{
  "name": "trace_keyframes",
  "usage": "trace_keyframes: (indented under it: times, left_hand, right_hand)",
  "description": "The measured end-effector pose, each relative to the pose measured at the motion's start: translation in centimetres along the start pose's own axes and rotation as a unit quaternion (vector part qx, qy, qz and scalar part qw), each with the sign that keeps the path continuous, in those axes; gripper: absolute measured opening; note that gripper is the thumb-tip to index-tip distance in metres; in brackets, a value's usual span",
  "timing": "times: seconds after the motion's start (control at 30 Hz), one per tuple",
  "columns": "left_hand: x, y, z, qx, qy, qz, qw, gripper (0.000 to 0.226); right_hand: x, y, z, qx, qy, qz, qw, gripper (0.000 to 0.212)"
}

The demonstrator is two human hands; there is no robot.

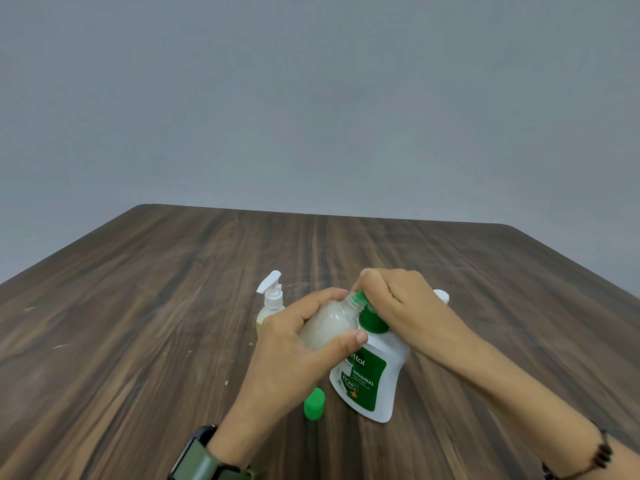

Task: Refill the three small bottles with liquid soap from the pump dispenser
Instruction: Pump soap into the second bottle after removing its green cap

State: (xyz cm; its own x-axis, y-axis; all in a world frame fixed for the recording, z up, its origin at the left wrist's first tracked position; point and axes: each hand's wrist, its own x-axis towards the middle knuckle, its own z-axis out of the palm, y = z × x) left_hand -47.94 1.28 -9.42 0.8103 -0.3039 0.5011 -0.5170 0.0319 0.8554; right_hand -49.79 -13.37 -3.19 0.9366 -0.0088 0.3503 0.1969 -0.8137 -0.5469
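A white pump dispenser with a green label and green pump head stands on the wooden table. My left hand grips a small clear bottle, tilted with its open neck against the green spout. My right hand rests curled over the pump head. A green cap lies on the table just left of the dispenser. A small bottle with a white spray top stands behind my left hand. Only the white top of another small bottle shows behind my right wrist.
The table's far edge meets a plain grey wall. A green-strapped watch sits on my left wrist and a dark bracelet on my right. Bare wood stretches to the left and right of the bottles.
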Motion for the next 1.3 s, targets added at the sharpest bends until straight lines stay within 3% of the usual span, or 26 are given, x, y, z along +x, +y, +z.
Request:
trace_keyframes:
  times: [0.73,1.3]
  left_hand:
    - [-0.1,-0.11,0.07,-0.011,0.001,0.001,1.0,0.043]
    - [0.18,-0.03,0.39,-0.054,0.008,0.014,0.998,0.035]
  right_hand:
    - [-0.14,-0.36,0.09,-0.029,0.004,-0.023,0.999,0.038]
    - [-0.06,-0.54,-0.6,0.013,-0.002,-0.014,1.0,0.036]
